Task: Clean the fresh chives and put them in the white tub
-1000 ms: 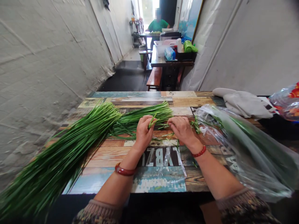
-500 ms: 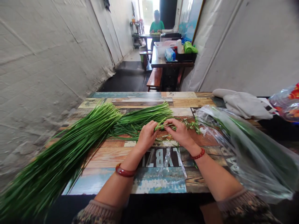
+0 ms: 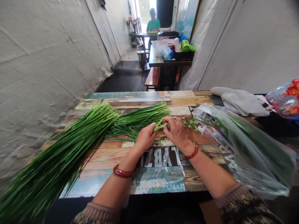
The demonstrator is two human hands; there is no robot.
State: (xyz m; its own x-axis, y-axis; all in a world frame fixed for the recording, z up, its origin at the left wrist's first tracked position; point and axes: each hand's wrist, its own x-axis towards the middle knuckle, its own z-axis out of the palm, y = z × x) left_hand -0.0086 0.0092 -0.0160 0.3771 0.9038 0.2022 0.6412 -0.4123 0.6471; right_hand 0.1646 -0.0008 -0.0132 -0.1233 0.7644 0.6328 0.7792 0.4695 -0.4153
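Observation:
My left hand (image 3: 146, 136) is closed around a few green garlic chives (image 3: 159, 125), their pale ends pointing right. My right hand (image 3: 175, 130) pinches at those ends, its fingers curled and partly hiding them. Behind my left hand lies a small pile of chives (image 3: 142, 116). A much larger bundle of chives (image 3: 70, 152) stretches from the table's middle over its near left edge. Right of my right hand are loose trimmed scraps (image 3: 190, 123). A clear plastic bag (image 3: 259, 161) with more long green leaves in it lies at the right.
Everything lies on a wood-patterned table (image 3: 102, 157). Clear plastic strips (image 3: 166, 158) lie near me. A grey cloth (image 3: 241, 101) and a red-patterned plastic package (image 3: 288, 98) are at the right. Beyond are a bench (image 3: 153, 77), another table (image 3: 161, 62) and a person in green (image 3: 153, 25).
My right hand has turned and curled its fingers more tightly at the chive ends. My left hand keeps its hold. The whole view has shifted slightly.

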